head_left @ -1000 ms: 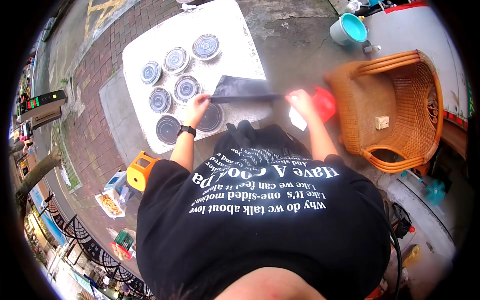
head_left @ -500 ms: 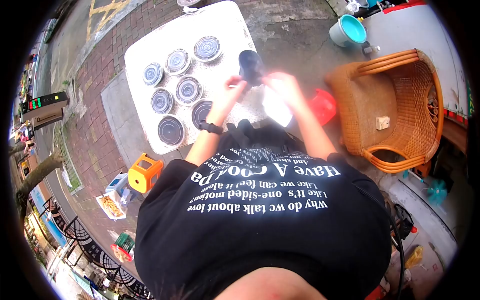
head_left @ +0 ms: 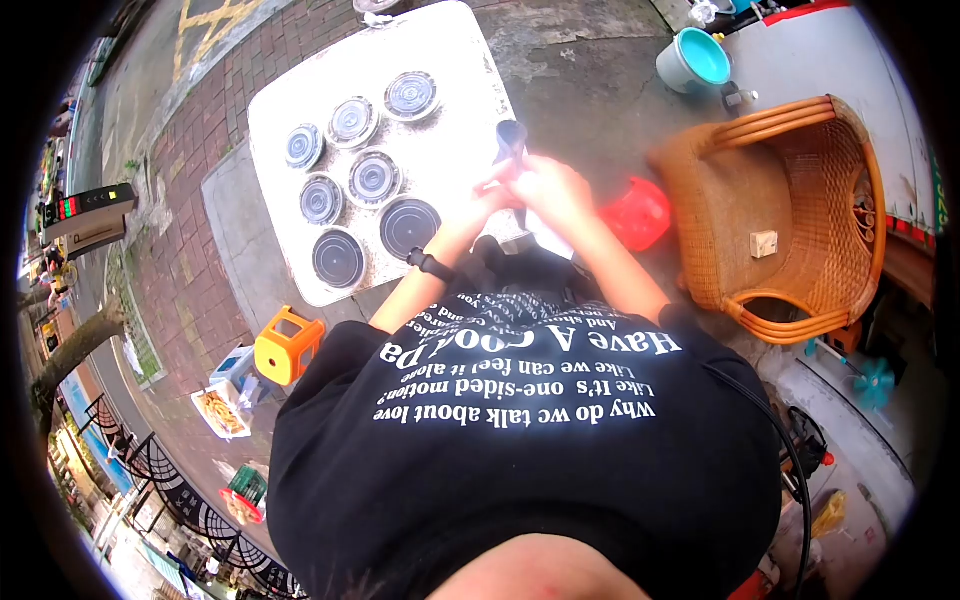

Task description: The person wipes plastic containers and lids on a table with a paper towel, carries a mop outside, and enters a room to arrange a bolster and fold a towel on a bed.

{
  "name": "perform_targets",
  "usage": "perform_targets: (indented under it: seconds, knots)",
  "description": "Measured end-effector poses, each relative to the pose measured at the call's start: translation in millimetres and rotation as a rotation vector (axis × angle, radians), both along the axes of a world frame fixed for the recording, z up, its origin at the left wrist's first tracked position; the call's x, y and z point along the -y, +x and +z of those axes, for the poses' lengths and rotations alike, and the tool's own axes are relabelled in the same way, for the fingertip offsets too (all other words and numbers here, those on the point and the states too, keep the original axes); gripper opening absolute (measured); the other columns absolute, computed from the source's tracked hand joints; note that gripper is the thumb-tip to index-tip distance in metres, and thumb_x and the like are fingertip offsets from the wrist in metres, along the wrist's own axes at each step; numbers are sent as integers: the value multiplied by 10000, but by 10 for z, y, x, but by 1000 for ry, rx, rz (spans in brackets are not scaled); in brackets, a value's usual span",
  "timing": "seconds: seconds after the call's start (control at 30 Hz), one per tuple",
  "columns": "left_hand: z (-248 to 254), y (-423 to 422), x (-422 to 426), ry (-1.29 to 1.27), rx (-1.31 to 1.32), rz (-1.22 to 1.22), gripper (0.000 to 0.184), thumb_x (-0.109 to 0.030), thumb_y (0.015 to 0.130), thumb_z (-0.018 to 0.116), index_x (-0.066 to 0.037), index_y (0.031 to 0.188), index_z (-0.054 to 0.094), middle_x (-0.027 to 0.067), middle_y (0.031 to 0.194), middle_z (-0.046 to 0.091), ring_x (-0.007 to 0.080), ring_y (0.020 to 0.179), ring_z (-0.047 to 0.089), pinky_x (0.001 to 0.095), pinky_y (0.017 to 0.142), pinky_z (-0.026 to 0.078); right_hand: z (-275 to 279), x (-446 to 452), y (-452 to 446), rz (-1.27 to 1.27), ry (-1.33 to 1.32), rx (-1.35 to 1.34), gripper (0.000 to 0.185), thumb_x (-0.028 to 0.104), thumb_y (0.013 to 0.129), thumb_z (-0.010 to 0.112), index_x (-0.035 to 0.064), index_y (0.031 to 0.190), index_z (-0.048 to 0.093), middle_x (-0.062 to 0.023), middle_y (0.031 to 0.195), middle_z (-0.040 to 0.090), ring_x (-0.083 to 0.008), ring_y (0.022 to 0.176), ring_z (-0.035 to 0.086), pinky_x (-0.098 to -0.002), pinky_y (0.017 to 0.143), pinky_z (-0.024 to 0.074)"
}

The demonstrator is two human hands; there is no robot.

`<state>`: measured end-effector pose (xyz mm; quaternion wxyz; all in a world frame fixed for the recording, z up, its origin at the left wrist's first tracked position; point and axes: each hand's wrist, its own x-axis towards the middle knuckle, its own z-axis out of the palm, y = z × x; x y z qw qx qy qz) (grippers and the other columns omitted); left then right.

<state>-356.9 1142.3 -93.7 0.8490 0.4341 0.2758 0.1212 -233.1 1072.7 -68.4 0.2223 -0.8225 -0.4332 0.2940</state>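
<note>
Close together over the white table's [head_left: 450, 60] right edge, both hands grip a narrow bunched dark cloth or sheet [head_left: 511, 136]. My left hand [head_left: 487, 200], with a black band on its wrist, has its fingers pressed against the lower part. My right hand [head_left: 550, 192] closes around the same bundle, and its fingers partly hide it. Something white [head_left: 549, 236] hangs beneath my right hand. Several round containers with dark lids stand on the table left of the hands; the nearest is a large dark one [head_left: 409, 228].
A wicker chair [head_left: 745, 215] stands at the right, with a small box [head_left: 763, 244] on its seat. Between chair and hands is a red object [head_left: 637, 214]. A bucket [head_left: 693, 61] sits at upper right, an orange stool [head_left: 289, 345] at lower left.
The dark sheet was stretched wide between my hands and is now gathered into a narrow bundle. My hands have come together, the left moving right and the right moving left.
</note>
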Motion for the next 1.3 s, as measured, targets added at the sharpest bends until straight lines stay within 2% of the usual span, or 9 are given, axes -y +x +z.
perform_targets:
  seconds: [0.1,0.2,0.27,0.33,0.43,0.53,0.67,1.03,1.3]
  knots:
    - [-38,17,33,-9,-18,33,371,-18,740,448,14,1109,422,87,952,510,161,796,538,260,720,436,-37,50,-11,27,13,94,273,275,652,533,93,853,560,-109,790,575,-264,753,554,-362,640,432]
    - [-172,-7,-89,208,-72,-35,315,-30,746,450,20,1058,451,89,976,494,155,797,533,253,712,434,-42,72,31,72,63,132,245,256,656,525,103,841,572,-84,782,576,-248,745,554,-355,636,432]
    - [-359,-22,-230,654,-347,2,496,-29,684,520,-55,1150,355,139,1100,398,194,927,474,287,752,416,-15,114,82,160,99,122,226,240,656,523,112,833,580,-70,775,575,-235,737,554,-346,632,433]
    - [-457,-60,-376,1088,-351,-20,649,-30,624,570,-125,1205,297,176,1164,322,271,1046,377,343,837,358,61,142,156,295,133,102,209,222,659,521,120,828,586,-59,768,575,-219,728,554,-335,625,434]
    - [-422,-82,-518,1075,-296,-222,741,-35,571,607,-190,1221,287,179,1199,283,325,1123,274,372,906,281,108,159,227,402,178,99,189,203,672,519,145,837,589,-31,776,559,-198,700,550,-309,609,435]
    - [-545,-107,-713,1077,-138,-440,360,-48,613,604,-77,965,533,122,1005,490,202,903,488,287,771,387,90,155,277,365,142,65,182,210,681,520,151,839,589,-19,800,539,-197,713,547,-308,619,431]
    - [-474,-157,-848,732,-298,-342,193,-101,669,538,-29,843,577,57,720,586,119,693,535,247,667,414,-85,98,429,184,76,87,198,234,688,511,158,853,587,-23,818,540,-207,763,541,-321,651,428]
    - [-108,-232,-980,1324,-346,22,144,-117,664,568,-83,800,604,67,786,586,217,734,549,289,638,425,-304,-223,512,60,237,197,129,196,692,523,177,796,597,1,761,535,-178,686,545,-297,579,427]
    - [-690,-649,-420,1222,-615,-149,161,-122,670,549,-93,822,594,71,760,572,202,661,546,283,594,428,-920,46,268,170,31,138,141,221,694,507,211,806,592,-13,831,528,-203,762,546,-337,646,436]
